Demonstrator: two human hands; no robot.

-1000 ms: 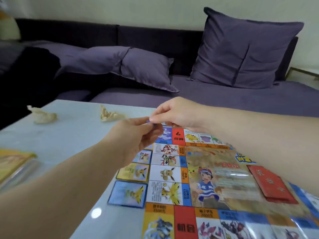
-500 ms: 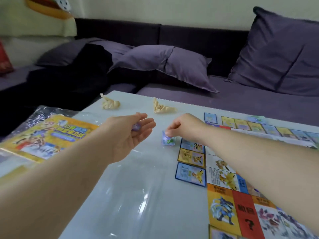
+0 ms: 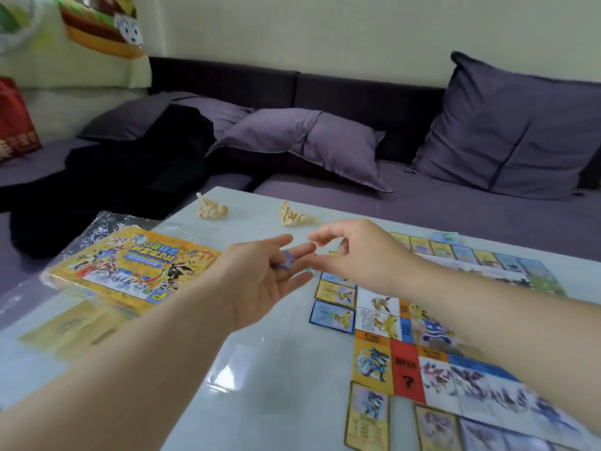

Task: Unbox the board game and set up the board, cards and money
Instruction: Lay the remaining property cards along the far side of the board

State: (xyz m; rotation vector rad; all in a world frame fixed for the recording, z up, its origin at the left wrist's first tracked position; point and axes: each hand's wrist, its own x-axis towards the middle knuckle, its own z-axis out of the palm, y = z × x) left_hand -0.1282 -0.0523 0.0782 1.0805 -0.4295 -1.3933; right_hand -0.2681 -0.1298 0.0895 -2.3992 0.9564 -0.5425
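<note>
The colourful game board (image 3: 432, 369) lies flat on the right half of the pale table (image 3: 276, 385). Small cards line its edges, among them a blue-framed card (image 3: 332, 316) and a yellow-framed card (image 3: 367, 415). My left hand (image 3: 266, 281) hovers palm up left of the board, and small purple cards (image 3: 286, 260) rest across its fingers. Just to its right my right hand (image 3: 354, 252) has thumb and forefinger apart, fingertips near the cards. I see nothing held in it. The yellow game box (image 3: 130, 265) lies in clear wrap at the table's left.
Two crumpled beige paper pieces (image 3: 211, 208) (image 3: 294, 216) lie near the table's far edge. A dark purple sofa with cushions (image 3: 309, 144) (image 3: 520, 125) runs behind the table. Black cloth (image 3: 113, 177) is heaped on the sofa at left.
My right hand has risen from the table, where it set a card beside the board, and moved toward my left hand's fingers. The view has shifted slightly left.
</note>
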